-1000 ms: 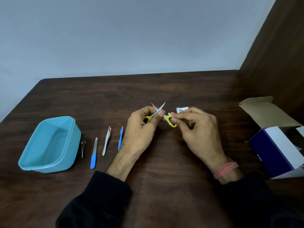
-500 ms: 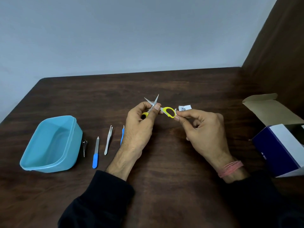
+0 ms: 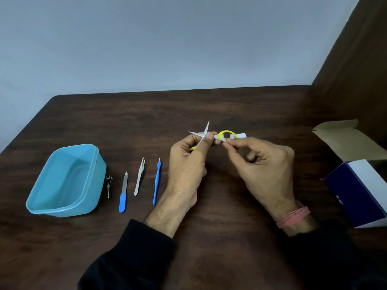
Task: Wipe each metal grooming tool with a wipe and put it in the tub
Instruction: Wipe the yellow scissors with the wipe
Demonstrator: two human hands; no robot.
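Note:
Small scissors [image 3: 206, 130] with yellow handles are spread open above the middle of the table. My left hand [image 3: 188, 162] grips them near the pivot, one yellow loop tucked under its fingers. My right hand [image 3: 261, 162] pinches a small white wipe [image 3: 223, 139] against the other yellow loop. A light blue tub [image 3: 92, 178] stands at the left with nothing visible inside. Beside it lie a nail clipper [image 3: 109, 184], a blue-handled file [image 3: 124, 193], steel tweezers [image 3: 139, 177] and a thin blue cuticle tool [image 3: 156, 183].
A dark wooden table [image 3: 219, 216] carries everything. An open navy and white cardboard box [image 3: 360, 191] sits at the right edge, its flap raised. A white packet [image 3: 240, 135] lies behind my right hand. A dark wooden panel rises at the far right.
The scissors have turned in my hands, the right-hand yellow loop rising higher. My right fingers with the wipe have slid along that handle. The tools on the table have not moved.

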